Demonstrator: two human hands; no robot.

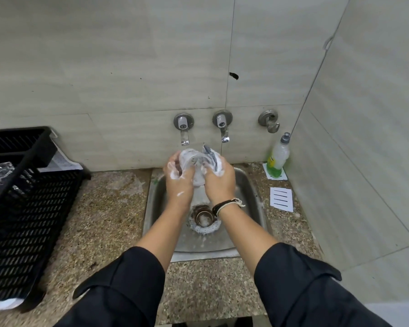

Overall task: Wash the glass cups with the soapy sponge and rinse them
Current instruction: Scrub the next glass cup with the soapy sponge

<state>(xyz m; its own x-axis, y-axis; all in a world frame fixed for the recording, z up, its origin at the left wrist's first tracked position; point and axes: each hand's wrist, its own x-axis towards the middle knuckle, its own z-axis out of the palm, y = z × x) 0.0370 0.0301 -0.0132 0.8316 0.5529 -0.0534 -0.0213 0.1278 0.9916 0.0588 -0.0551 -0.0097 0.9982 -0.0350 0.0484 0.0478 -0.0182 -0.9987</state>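
Head view: your left hand wraps the glass cup; right hand clutches the soapy sponge. Judged slick, fragile, light: grip its wall firmly.

No readable txt. Far-right soap bottle label too blurred; card by sink shows black lines only.

**Dark sleeves, banded wrist**

Wore black long sleeves, pushed up to mid-forearm with folded cuffs. Carried a black strap and a pale braided cord round the right wrist. Bore white soap foam on both hands.
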